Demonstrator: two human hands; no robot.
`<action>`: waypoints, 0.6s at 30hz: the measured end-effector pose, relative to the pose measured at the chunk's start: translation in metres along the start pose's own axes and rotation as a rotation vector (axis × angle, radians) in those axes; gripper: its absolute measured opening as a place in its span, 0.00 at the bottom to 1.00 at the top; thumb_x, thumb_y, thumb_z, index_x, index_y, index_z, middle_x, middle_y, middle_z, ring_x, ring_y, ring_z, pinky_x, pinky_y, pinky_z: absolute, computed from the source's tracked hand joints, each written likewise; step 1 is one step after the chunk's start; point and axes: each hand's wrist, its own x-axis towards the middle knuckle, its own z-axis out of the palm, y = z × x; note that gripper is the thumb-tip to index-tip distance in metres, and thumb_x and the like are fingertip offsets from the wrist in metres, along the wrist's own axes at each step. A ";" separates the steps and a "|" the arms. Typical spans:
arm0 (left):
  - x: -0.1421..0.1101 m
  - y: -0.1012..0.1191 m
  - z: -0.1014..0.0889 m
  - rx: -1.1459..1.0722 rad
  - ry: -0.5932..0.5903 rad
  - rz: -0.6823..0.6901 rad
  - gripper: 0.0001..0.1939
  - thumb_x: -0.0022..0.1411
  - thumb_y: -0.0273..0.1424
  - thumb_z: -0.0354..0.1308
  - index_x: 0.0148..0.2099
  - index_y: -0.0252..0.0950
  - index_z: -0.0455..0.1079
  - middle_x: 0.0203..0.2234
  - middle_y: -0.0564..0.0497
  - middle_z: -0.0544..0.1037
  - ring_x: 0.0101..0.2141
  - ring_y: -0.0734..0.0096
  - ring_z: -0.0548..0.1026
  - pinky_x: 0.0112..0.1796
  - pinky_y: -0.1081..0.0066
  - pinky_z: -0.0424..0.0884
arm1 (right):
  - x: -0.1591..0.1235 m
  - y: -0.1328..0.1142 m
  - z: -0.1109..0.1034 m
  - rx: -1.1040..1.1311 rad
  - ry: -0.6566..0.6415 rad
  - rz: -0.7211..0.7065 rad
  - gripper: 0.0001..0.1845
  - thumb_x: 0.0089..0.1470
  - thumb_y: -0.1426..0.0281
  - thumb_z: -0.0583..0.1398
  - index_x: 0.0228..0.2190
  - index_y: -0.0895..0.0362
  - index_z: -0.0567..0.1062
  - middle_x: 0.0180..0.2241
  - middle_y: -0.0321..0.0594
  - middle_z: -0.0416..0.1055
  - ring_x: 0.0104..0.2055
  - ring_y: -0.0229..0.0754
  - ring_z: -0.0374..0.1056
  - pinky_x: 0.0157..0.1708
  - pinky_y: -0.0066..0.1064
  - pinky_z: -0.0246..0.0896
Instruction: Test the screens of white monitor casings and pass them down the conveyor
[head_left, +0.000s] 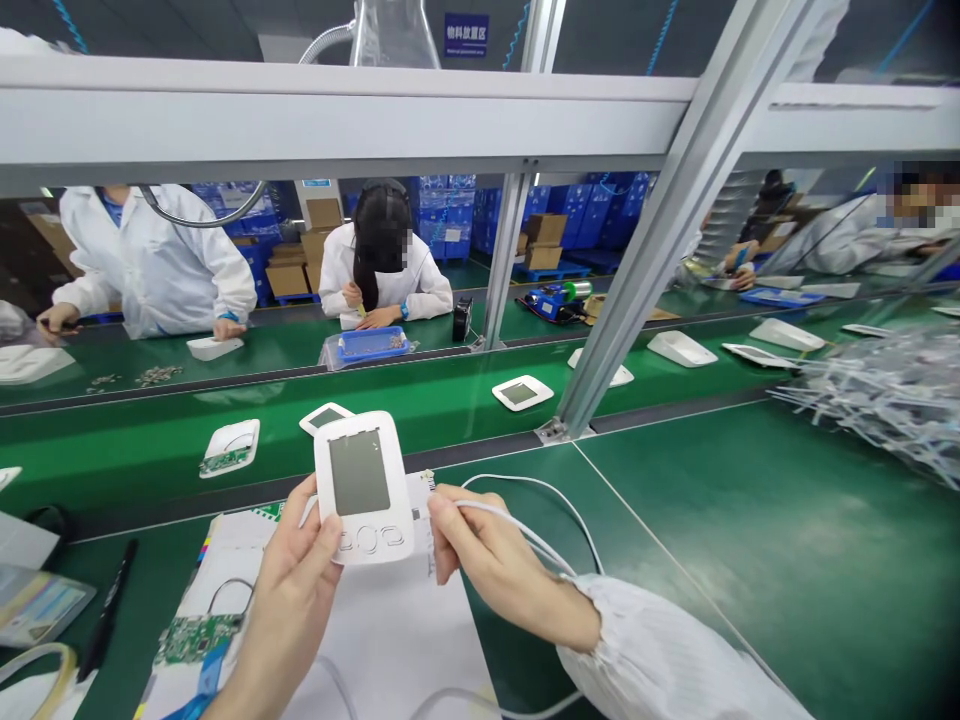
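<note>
Green bench (720, 560) with paper (397, 630) on it. Left hand (296, 580) grips white device (364, 490) above paper, screen (360, 470) visible; right hand (487, 560) pinches cable (541, 543) at device's right edge, can't tell if plugged. Board (196, 638) on paper near left hand.

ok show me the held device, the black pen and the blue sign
White device (361, 474): head view, on its grey screen.
Black pen (109, 608): head view, on its barrel.
Blue sign (466, 36): head view, on its lettering.
</note>
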 end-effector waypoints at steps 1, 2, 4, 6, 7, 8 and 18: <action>0.000 0.000 0.001 -0.006 0.006 0.003 0.35 0.53 0.36 0.69 0.61 0.45 0.62 0.45 0.49 0.80 0.44 0.58 0.78 0.40 0.68 0.76 | 0.000 -0.001 -0.001 -0.003 0.006 -0.002 0.34 0.70 0.61 0.45 0.14 0.55 0.66 0.19 0.35 0.67 0.27 0.39 0.66 0.35 0.30 0.58; -0.001 0.000 0.002 -0.009 0.010 0.002 0.36 0.52 0.36 0.70 0.61 0.45 0.62 0.46 0.49 0.80 0.44 0.58 0.78 0.40 0.69 0.76 | -0.001 -0.002 -0.001 -0.006 0.012 -0.006 0.34 0.70 0.61 0.45 0.14 0.55 0.66 0.19 0.35 0.66 0.27 0.39 0.66 0.35 0.30 0.57; -0.001 0.001 0.003 -0.013 0.012 0.005 0.36 0.51 0.36 0.71 0.61 0.45 0.62 0.47 0.49 0.80 0.44 0.58 0.78 0.40 0.69 0.77 | -0.001 -0.003 -0.003 -0.015 0.017 -0.021 0.34 0.70 0.61 0.45 0.13 0.55 0.64 0.19 0.35 0.65 0.27 0.39 0.66 0.35 0.30 0.57; -0.001 0.001 0.003 -0.006 0.007 0.007 0.35 0.52 0.35 0.70 0.61 0.45 0.62 0.47 0.48 0.79 0.44 0.58 0.78 0.40 0.68 0.77 | -0.001 -0.005 -0.004 -0.033 0.002 -0.025 0.34 0.70 0.62 0.45 0.13 0.55 0.64 0.20 0.35 0.65 0.27 0.38 0.65 0.34 0.30 0.57; -0.002 0.001 0.002 0.000 0.007 0.006 0.35 0.53 0.35 0.69 0.61 0.45 0.62 0.47 0.48 0.80 0.44 0.58 0.78 0.40 0.68 0.77 | -0.001 -0.005 -0.004 -0.043 -0.007 -0.019 0.33 0.70 0.62 0.45 0.13 0.55 0.65 0.20 0.34 0.65 0.27 0.38 0.65 0.34 0.30 0.57; -0.002 0.002 0.002 0.006 0.011 0.007 0.35 0.53 0.35 0.69 0.61 0.45 0.62 0.46 0.48 0.80 0.44 0.58 0.78 0.40 0.68 0.77 | -0.001 -0.005 -0.004 -0.051 -0.011 -0.012 0.33 0.70 0.62 0.46 0.14 0.55 0.65 0.20 0.34 0.65 0.27 0.38 0.65 0.34 0.29 0.56; -0.004 -0.012 0.005 0.013 0.018 0.098 0.29 0.57 0.37 0.66 0.60 0.46 0.63 0.51 0.49 0.76 0.49 0.58 0.75 0.43 0.68 0.75 | -0.003 -0.004 0.003 -0.044 -0.007 0.016 0.28 0.70 0.61 0.45 0.19 0.54 0.64 0.19 0.33 0.65 0.24 0.38 0.65 0.30 0.29 0.57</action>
